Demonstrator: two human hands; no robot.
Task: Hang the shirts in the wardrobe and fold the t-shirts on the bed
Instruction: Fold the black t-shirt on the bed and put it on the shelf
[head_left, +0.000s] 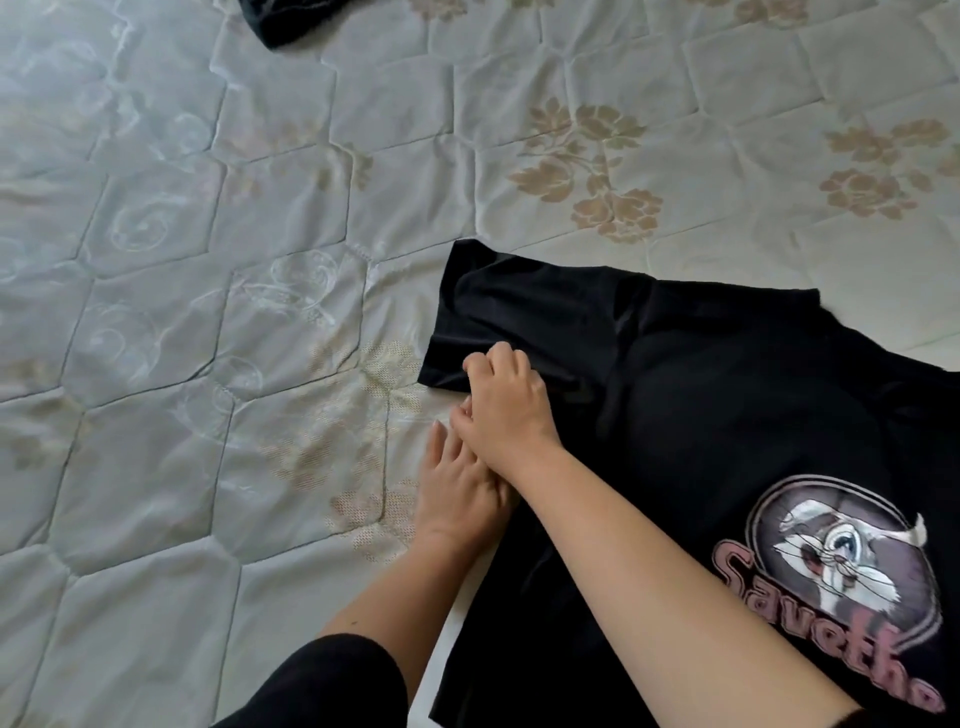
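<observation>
Head view, folding stage. We see a black t-shirt (701, 441) lying print (841, 561) side up on the bed (260, 260), its body in the lower right of the frame and one sleeve (519, 312) spread flat toward the left. We judge the step in hand to be the first fold of this t-shirt: the sleeve is not yet turned in, and the body shows no fold. The right hand (506, 405) reaches across the shirt to the sleeve's near edge; its fingers (475, 366) are curled and bunched together, tips on the cloth, and we read this as a pinch on the sleeve hem, though the thumb is hidden and we cannot confirm it. The left hand (457, 504) lies just beneath the right wrist, partly covered by it. Its fingers (439, 441) are straight and close together, and they rest flat on the bed at the shirt's side edge, holding nothing. The next move, in our judgement, calls for lifting the pinched sleeve and carrying it over onto the body, while the flat left hand steadies the side edge so that the crease falls straight. A second dark garment (291, 21) lies well apart at the top edge of the frame; we cannot tell what kind it is.
</observation>
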